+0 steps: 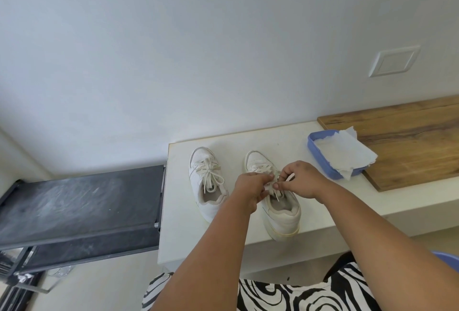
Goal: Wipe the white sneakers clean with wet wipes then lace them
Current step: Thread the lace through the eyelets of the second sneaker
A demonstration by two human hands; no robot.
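Note:
Two white sneakers stand side by side on a white counter, toes pointing at the wall. The left sneaker is laced, with a tied bow. Over the tongue of the right sneaker both my hands meet. My left hand pinches the white lace from the left. From the right, my right hand pinches the same lace with curled fingers. The upper eyelets are hidden under my fingers.
A blue tray holding white wipes sits to the right of the shoes, partly on a wooden board. A dark treadmill belt lies left of the counter. The wall stands right behind the counter.

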